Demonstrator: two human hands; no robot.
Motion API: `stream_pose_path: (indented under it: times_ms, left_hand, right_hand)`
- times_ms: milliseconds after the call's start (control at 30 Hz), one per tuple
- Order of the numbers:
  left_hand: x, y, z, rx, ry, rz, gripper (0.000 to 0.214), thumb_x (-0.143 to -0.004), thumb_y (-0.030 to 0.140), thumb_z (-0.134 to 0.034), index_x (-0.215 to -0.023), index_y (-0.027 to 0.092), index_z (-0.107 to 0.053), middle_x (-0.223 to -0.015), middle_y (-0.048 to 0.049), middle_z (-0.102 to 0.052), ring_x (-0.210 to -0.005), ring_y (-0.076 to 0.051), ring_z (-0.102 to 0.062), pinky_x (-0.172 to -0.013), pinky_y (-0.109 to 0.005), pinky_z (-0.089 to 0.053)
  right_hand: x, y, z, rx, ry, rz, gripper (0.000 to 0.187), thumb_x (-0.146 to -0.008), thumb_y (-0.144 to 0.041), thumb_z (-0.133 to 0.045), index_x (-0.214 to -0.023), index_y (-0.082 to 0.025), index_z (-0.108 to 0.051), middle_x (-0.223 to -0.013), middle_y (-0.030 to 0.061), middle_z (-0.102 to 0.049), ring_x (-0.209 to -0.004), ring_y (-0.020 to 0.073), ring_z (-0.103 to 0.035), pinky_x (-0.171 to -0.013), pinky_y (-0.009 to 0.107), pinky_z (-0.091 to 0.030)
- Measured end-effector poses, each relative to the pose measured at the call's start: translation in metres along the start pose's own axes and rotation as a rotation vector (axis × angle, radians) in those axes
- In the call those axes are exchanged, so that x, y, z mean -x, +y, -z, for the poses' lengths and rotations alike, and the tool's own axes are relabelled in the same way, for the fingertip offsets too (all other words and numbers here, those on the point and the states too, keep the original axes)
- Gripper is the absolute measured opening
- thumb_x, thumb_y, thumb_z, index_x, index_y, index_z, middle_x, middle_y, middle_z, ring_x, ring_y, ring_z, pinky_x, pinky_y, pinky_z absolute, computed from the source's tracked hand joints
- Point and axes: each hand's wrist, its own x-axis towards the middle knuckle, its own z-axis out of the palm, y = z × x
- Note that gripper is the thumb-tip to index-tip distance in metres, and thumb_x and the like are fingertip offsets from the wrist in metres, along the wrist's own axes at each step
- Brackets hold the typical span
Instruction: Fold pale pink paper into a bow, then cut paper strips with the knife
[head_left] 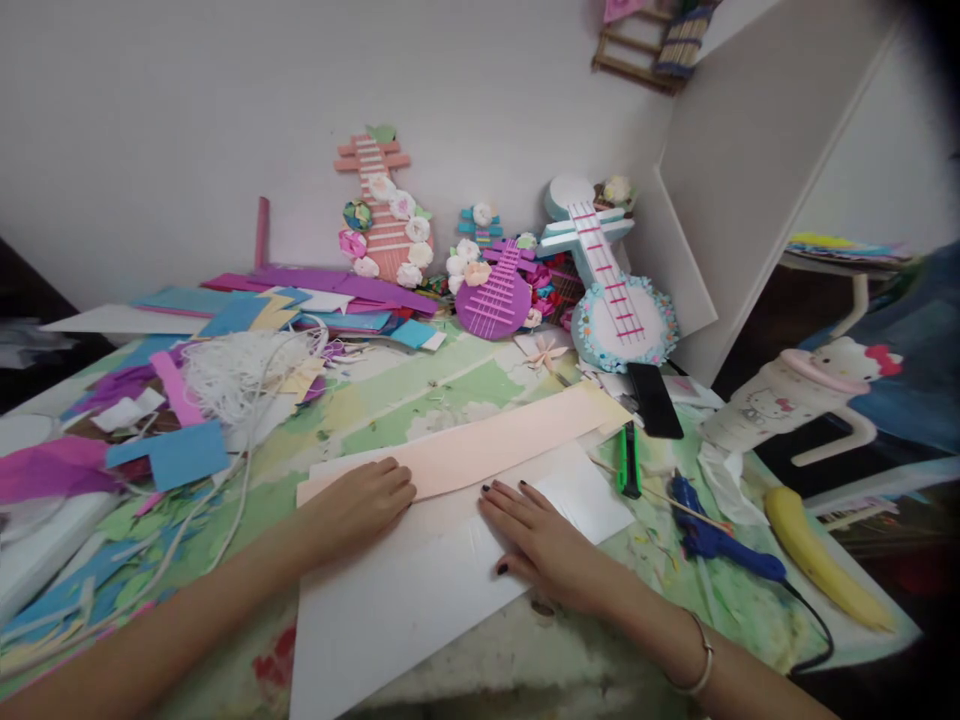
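Note:
My left hand (pixel 360 502) rests with curled fingers on the near end of a long peach foam strip (pixel 480 440), pressing it onto a large white sheet (pixel 420 590). My right hand (pixel 534 532) lies flat and open on the white sheet just below the strip's lower edge, its dark-painted fingertips touching that edge. A bracelet sits on my right wrist. The peach strip runs diagonally up to the right across the green table (pixel 420 410).
To the right lie a green utility knife (pixel 628 460), a blue glue gun (pixel 712 535), a black phone (pixel 654 398), a banana (pixel 814 555) and a cat-figure cup (pixel 787 395). Foam guitar crafts (pixel 622 300) stand by the wall. Paper scraps and white cord (pixel 240 375) cover the left.

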Motion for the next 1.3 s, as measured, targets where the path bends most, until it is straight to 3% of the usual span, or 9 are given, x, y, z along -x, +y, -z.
stream_pose_path:
  times_ms: [100, 267, 400, 567, 667, 733, 933, 1133, 1300]
  left_hand:
    - [-0.007, -0.008, 0.014, 0.103, -0.116, 0.158, 0.027, -0.093, 0.027, -0.036, -0.08, 0.02, -0.057, -0.081, -0.0043, -0.063, -0.076, -0.017, -0.058, -0.07, -0.027, -0.043]
    - [-0.026, -0.044, 0.041, 0.047, -0.05, 0.378, 0.029, -0.091, 0.031, -0.032, -0.086, 0.019, -0.058, -0.082, -0.0061, -0.065, -0.072, -0.02, -0.059, -0.063, -0.028, -0.037]
    - [-0.041, -0.08, 0.04, -0.005, -0.011, 0.488, 0.028, -0.088, 0.03, -0.034, -0.082, 0.018, -0.058, -0.076, -0.0072, -0.064, -0.067, -0.02, -0.057, -0.06, -0.028, -0.035]
    - [-0.049, -0.091, 0.016, -0.001, 0.045, 0.444, 0.025, -0.087, 0.028, -0.036, -0.087, 0.016, -0.058, -0.089, -0.0113, -0.063, -0.085, -0.025, -0.058, -0.074, -0.034, -0.04]
    - [-0.047, -0.072, 0.006, 0.026, 0.077, 0.323, 0.028, -0.088, 0.04, -0.041, -0.097, 0.016, -0.054, -0.103, -0.0128, -0.058, -0.101, -0.026, -0.053, -0.086, -0.037, -0.04]
    - [-0.044, -0.056, 0.002, 0.057, 0.038, 0.203, 0.032, -0.084, 0.047, -0.05, -0.098, 0.018, -0.053, -0.106, -0.0106, -0.057, -0.101, -0.025, -0.052, -0.088, -0.035, -0.041]
    - [-0.042, -0.035, -0.001, 0.067, -0.039, 0.04, 0.018, -0.088, 0.032, -0.045, -0.088, 0.017, -0.056, -0.098, -0.0108, -0.058, -0.095, -0.024, -0.052, -0.087, -0.037, -0.04]
    - [-0.05, -0.049, 0.006, 0.06, -0.061, 0.066, 0.028, -0.092, 0.027, -0.034, -0.085, 0.019, -0.06, -0.088, -0.0071, -0.061, -0.081, -0.018, -0.057, -0.077, -0.03, -0.041]
    - [-0.069, -0.093, 0.022, 0.016, -0.042, 0.232, 0.029, -0.092, 0.03, -0.036, -0.086, 0.019, -0.062, -0.083, -0.0058, -0.064, -0.076, -0.018, -0.059, -0.071, -0.03, -0.042]
  right_hand:
    - [0.003, -0.001, 0.0, -0.002, 0.012, -0.003, 0.06, -0.092, -0.027, -0.047, -0.147, -0.019, -0.026, -0.153, 0.0084, -0.03, -0.144, 0.0216, -0.02, -0.117, 0.046, -0.018]
    - [0.012, -0.005, 0.001, -0.012, 0.014, -0.014, 0.059, -0.091, -0.026, -0.048, -0.146, -0.019, -0.03, -0.151, 0.0092, -0.034, -0.143, 0.0224, -0.022, -0.117, 0.047, -0.019]
    - [0.018, -0.008, 0.001, -0.013, 0.006, -0.016, 0.058, -0.091, -0.025, -0.05, -0.145, -0.02, -0.032, -0.15, 0.0095, -0.036, -0.142, 0.0228, -0.024, -0.116, 0.048, -0.021]
    - [0.022, -0.007, -0.001, -0.025, 0.014, -0.016, 0.06, -0.089, -0.023, -0.052, -0.146, -0.021, -0.031, -0.15, 0.0096, -0.035, -0.142, 0.0224, -0.025, -0.116, 0.047, -0.021]
    - [0.023, -0.007, 0.0, -0.032, -0.01, -0.02, 0.061, -0.089, -0.022, -0.052, -0.146, -0.02, -0.03, -0.151, 0.0096, -0.034, -0.142, 0.0225, -0.024, -0.116, 0.047, -0.021]
    - [0.023, -0.008, 0.002, -0.029, -0.033, -0.031, 0.061, -0.089, -0.022, -0.051, -0.146, -0.019, -0.031, -0.151, 0.0098, -0.033, -0.142, 0.0228, -0.023, -0.116, 0.047, -0.022]
    - [0.025, -0.009, 0.006, -0.028, -0.042, -0.046, 0.06, -0.088, -0.023, -0.052, -0.145, -0.018, -0.033, -0.15, 0.01, -0.034, -0.142, 0.0236, -0.025, -0.115, 0.048, -0.023]
    - [0.03, -0.008, 0.003, -0.056, -0.006, -0.04, 0.06, -0.088, -0.021, -0.052, -0.145, -0.023, -0.033, -0.149, 0.0095, -0.037, -0.141, 0.0222, -0.027, -0.115, 0.047, -0.023]
    - [0.033, -0.005, 0.003, -0.061, -0.011, -0.051, 0.059, -0.088, -0.024, -0.055, -0.144, -0.024, -0.035, -0.148, 0.0095, -0.04, -0.14, 0.0235, -0.03, -0.114, 0.047, -0.025]
